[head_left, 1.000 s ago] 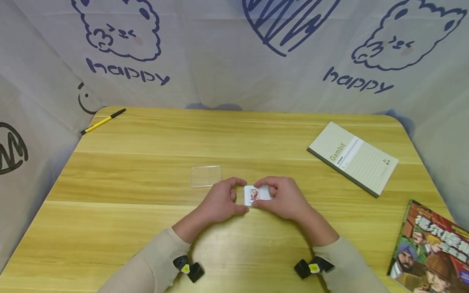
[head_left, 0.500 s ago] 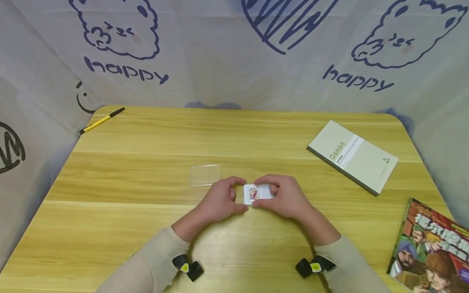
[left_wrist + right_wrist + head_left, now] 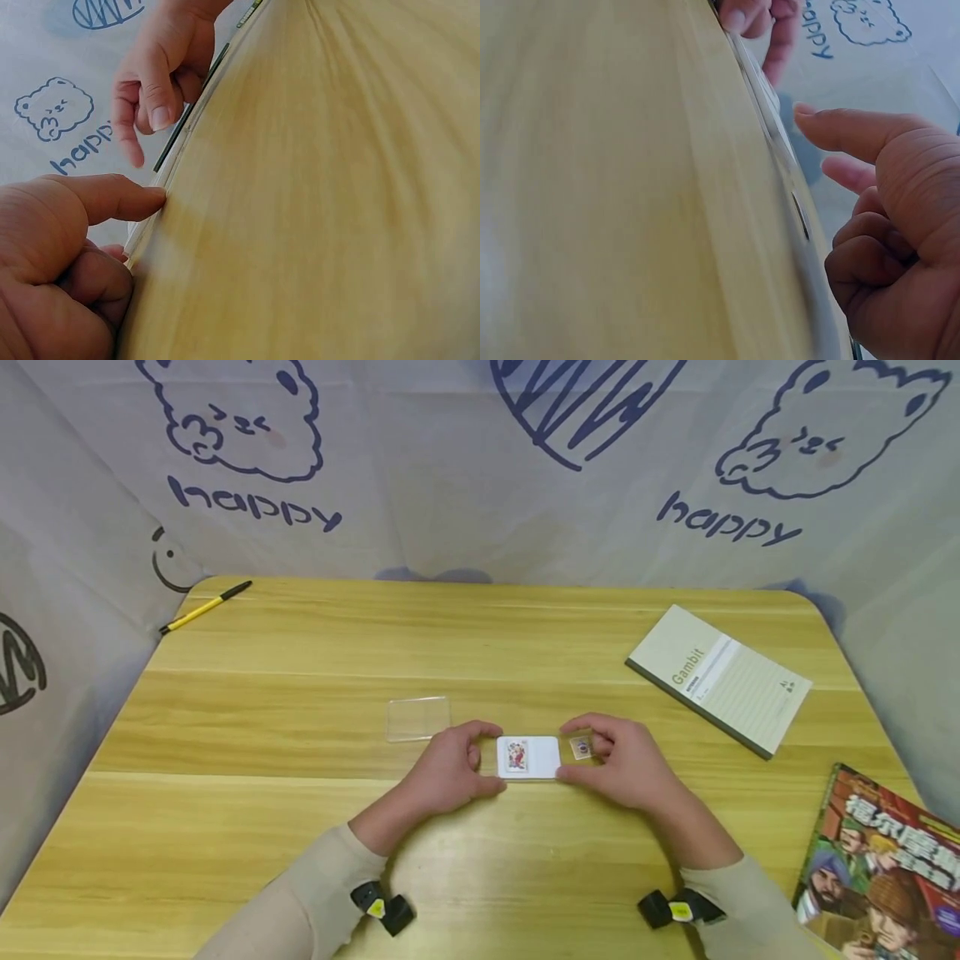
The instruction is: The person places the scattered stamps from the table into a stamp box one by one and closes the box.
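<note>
White rectangular piece (image 3: 544, 757), one, between two hands (image 3: 453, 767) (image 3: 626, 764)

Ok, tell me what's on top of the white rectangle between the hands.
A small colourful picture shows on the left half of the white rectangle; anything underneath is covered.

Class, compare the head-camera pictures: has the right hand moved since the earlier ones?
Yes. The right hand has moved to the right across the table, closer to the Gambit notebook lying beyond it.
</note>
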The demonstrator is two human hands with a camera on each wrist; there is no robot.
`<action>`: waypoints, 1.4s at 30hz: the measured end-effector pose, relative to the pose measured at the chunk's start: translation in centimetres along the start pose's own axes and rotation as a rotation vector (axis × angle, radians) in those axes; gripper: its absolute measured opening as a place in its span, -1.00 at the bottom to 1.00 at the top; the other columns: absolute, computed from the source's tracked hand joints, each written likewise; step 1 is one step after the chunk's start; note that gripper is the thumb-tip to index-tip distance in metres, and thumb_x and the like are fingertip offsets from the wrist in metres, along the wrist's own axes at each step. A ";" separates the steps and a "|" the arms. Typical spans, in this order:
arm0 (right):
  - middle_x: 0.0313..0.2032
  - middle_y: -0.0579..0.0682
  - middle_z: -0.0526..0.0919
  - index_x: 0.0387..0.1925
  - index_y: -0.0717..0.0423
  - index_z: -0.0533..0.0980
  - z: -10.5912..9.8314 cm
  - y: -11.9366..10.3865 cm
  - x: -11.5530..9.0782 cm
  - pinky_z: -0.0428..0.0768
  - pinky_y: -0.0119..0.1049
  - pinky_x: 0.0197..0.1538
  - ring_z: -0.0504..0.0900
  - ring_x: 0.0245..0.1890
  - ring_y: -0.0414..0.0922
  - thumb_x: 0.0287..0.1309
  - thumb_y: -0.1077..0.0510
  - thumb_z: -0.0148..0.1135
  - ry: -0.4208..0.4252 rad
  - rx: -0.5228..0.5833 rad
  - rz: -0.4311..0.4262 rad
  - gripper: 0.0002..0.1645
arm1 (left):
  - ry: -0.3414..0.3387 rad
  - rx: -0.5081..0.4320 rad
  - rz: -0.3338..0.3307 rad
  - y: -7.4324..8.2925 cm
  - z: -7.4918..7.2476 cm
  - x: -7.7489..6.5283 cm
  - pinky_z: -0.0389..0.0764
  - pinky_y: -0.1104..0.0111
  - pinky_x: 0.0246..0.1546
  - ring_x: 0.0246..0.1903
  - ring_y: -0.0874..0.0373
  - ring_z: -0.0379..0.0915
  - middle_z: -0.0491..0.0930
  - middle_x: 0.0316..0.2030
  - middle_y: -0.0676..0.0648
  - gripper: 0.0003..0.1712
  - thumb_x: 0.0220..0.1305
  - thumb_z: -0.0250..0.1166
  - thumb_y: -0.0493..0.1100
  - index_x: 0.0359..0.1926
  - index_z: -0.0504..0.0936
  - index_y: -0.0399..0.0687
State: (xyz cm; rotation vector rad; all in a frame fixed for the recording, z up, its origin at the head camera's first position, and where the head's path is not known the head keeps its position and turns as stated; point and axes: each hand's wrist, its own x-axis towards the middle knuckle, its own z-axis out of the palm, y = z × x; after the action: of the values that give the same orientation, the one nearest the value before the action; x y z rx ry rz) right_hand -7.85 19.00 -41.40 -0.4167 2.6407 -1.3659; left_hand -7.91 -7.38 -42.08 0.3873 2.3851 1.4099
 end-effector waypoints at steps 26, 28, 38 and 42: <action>-0.68 -0.20 0.12 -0.16 0.03 0.64 -2.5 1.9 0.0 0.37 -0.21 -0.30 0.10 -0.64 -0.24 0.02 0.09 0.57 -0.073 -0.159 0.011 -0.66 | -0.006 0.020 0.010 -0.1 -0.1 -0.1 0.26 0.39 -0.61 -0.71 0.27 0.11 0.23 -0.70 0.10 -0.26 -0.04 0.58 -0.32 0.21 0.51 -0.27; -0.68 -0.20 0.13 -0.18 0.02 0.63 -2.5 1.9 0.0 0.37 -0.21 -0.29 0.11 -0.64 -0.24 0.03 0.10 0.57 -0.079 -0.158 0.011 -0.68 | -0.005 0.020 0.011 -0.1 -0.1 -0.1 0.26 0.39 -0.61 -0.71 0.27 0.12 0.23 -0.70 0.10 -0.26 -0.05 0.58 -0.32 0.21 0.51 -0.27; -0.67 -0.20 0.13 -0.25 -0.01 0.62 -2.5 2.2 -0.1 0.39 -0.20 -0.27 0.12 -0.63 -0.24 0.04 0.08 0.56 -0.079 -0.146 0.011 -0.72 | -0.010 0.030 0.016 0.0 -0.1 -0.2 0.25 0.39 -0.60 -0.71 0.27 0.10 0.22 -0.69 0.09 -0.27 -0.03 0.58 -0.30 0.21 0.51 -0.27; -0.68 -0.20 0.13 -0.28 -0.03 0.62 -2.4 2.3 -0.2 0.40 -0.21 -0.27 0.12 -0.64 -0.25 0.01 0.04 0.59 -0.054 -0.143 0.003 -0.71 | -0.010 0.035 0.018 0.0 -0.1 -0.2 0.27 0.39 -0.59 -0.70 0.27 0.11 0.23 -0.69 0.09 -0.27 -0.03 0.58 -0.30 0.21 0.51 -0.27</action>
State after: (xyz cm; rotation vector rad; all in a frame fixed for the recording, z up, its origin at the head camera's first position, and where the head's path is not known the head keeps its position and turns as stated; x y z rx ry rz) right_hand -8.69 22.18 -41.88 -0.4599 2.7032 -1.1516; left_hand -7.80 -7.51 -42.00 0.4257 2.4069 1.3717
